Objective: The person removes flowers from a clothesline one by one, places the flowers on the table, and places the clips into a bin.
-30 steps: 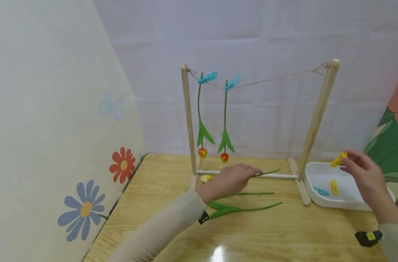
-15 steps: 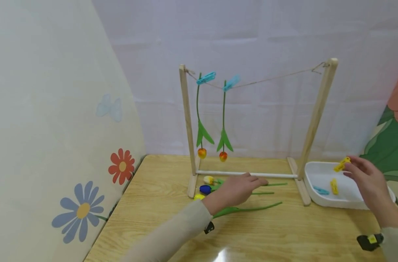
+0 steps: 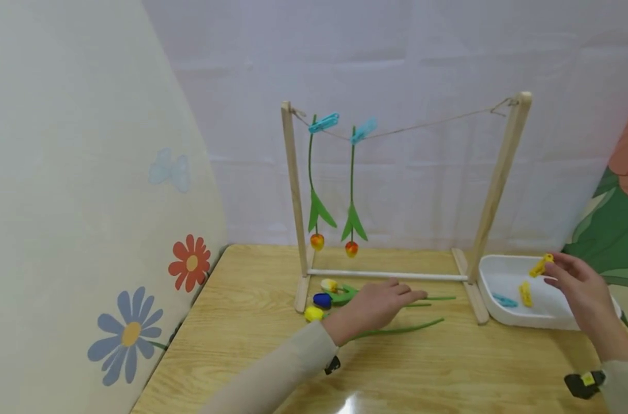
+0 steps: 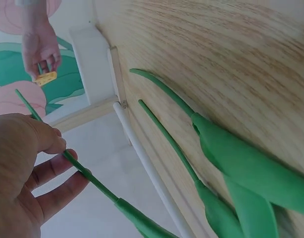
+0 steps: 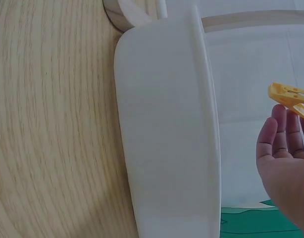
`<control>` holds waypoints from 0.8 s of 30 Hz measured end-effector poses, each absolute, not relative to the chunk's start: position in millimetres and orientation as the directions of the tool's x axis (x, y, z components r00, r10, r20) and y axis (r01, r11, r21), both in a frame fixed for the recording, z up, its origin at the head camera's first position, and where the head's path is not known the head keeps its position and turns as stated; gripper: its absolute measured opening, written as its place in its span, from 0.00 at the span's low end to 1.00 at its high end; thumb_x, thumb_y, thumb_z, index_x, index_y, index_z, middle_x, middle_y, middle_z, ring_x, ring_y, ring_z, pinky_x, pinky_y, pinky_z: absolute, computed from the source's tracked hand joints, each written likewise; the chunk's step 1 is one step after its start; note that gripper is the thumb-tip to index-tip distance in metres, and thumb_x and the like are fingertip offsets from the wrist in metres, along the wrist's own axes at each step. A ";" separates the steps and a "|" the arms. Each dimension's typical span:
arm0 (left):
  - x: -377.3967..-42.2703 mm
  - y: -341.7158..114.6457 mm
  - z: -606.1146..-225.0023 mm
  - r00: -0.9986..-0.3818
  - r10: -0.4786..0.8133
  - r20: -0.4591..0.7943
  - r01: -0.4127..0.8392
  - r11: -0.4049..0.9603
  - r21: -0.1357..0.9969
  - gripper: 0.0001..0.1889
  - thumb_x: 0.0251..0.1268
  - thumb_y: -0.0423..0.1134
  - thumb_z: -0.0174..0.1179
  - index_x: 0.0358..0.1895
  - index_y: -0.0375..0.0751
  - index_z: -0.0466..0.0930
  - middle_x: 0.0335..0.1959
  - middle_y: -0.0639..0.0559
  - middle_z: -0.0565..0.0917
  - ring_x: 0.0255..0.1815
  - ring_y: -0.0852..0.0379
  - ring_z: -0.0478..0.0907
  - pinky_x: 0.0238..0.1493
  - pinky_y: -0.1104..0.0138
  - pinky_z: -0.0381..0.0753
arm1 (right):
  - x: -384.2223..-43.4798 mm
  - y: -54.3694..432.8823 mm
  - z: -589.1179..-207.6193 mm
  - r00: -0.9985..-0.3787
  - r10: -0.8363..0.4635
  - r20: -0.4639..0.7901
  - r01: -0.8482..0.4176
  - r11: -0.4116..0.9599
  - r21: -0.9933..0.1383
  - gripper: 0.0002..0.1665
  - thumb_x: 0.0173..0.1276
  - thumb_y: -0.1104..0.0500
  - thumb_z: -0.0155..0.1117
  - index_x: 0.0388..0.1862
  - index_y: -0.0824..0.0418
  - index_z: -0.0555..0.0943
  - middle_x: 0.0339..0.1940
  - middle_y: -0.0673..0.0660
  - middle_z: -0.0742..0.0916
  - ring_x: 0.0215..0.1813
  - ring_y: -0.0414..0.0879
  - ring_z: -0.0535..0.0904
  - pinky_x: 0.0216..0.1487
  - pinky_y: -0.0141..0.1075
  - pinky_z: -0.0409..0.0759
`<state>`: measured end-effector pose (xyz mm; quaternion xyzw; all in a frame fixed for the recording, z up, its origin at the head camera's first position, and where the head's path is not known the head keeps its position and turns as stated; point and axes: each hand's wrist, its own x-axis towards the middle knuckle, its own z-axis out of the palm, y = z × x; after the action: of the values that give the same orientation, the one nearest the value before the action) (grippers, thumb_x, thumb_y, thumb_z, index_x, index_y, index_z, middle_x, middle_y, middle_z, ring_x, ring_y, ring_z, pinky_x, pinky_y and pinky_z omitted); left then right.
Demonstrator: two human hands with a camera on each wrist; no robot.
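- Tabletop (image 3: 448, 368), wood-grained: bears a yellow tulip (image 3: 314, 313), with a blue tulip (image 3: 322, 300) just behind it.
- Left hand (image 3: 378, 305): thumb and fingertips pinch a bare green stem (image 4: 101, 187), apparently that of the white-and-yellow tulip (image 3: 329, 285), rearmost of the three.
- Handling: expect a light, springy, artificial flower. Grip the bare stem — not the leaves or bloom, which could bend.
- Right hand (image 3: 585, 287): thumb and fingers pinch a yellow clothespin (image 3: 541, 265) above the white tray (image 3: 536, 323). Probably light, stiff plastic; squeeze at the tail ends — keep fingertips off the biting end.
- Tray contents: a second yellow clothespin (image 3: 525, 294) and a light-blue clothespin (image 3: 505, 300).
- Wooden rack (image 3: 497, 190): twine (image 3: 432, 122) carries two red-and-yellow tulips (image 3: 351, 249), heads down, stems clipped by blue clothespins (image 3: 324, 123).
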<state>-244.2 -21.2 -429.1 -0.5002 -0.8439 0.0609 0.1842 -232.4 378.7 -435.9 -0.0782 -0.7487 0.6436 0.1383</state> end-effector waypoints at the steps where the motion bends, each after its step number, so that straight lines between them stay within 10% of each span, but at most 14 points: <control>1: -244.3 -20.8 -430.3 -0.433 0.867 0.245 0.821 0.492 -0.289 0.33 0.69 0.26 0.58 0.73 0.58 0.70 0.55 0.63 0.84 0.48 0.66 0.81 0.18 0.82 0.59 | -232.6 380.0 -436.7 -0.950 0.292 0.113 -0.055 0.199 -0.978 0.15 0.76 0.53 0.61 0.58 0.47 0.74 0.42 0.37 0.78 0.40 0.27 0.77 0.38 0.17 0.78; 8: -241.9 -17.3 -438.0 -0.432 0.879 0.199 0.836 0.474 -0.278 0.33 0.70 0.28 0.60 0.74 0.59 0.69 0.59 0.64 0.83 0.47 0.65 0.79 0.18 0.82 0.60 | -230.7 393.5 -440.3 -0.951 0.289 0.113 0.050 0.503 -0.863 0.40 0.79 0.46 0.52 0.76 0.73 0.61 0.38 0.27 0.73 0.37 0.20 0.71 0.36 0.18 0.76; 15: -238.9 -17.3 -441.4 -0.418 0.887 0.195 0.834 0.460 -0.305 0.33 0.70 0.30 0.62 0.74 0.60 0.69 0.58 0.66 0.83 0.46 0.66 0.79 0.19 0.82 0.61 | -231.8 400.9 -443.3 -0.947 0.311 0.080 0.132 0.603 -0.787 0.40 0.81 0.45 0.48 0.75 0.76 0.60 0.53 0.66 0.79 0.33 0.20 0.69 0.36 0.28 0.75; 24: -235.5 -12.5 -447.6 -0.450 0.879 0.159 0.848 0.476 -0.233 0.33 0.71 0.31 0.62 0.75 0.61 0.68 0.60 0.66 0.82 0.49 0.65 0.78 0.18 0.83 0.61 | -231.7 410.4 -449.9 -0.948 0.288 0.133 0.106 0.682 -0.724 0.37 0.80 0.47 0.51 0.71 0.76 0.65 0.46 0.65 0.82 0.31 0.19 0.65 0.29 0.23 0.70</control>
<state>-235.5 -12.5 -447.6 -0.5083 -0.8493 0.0598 0.1294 -231.7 410.4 -449.9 -0.1085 -0.9093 0.3837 0.1187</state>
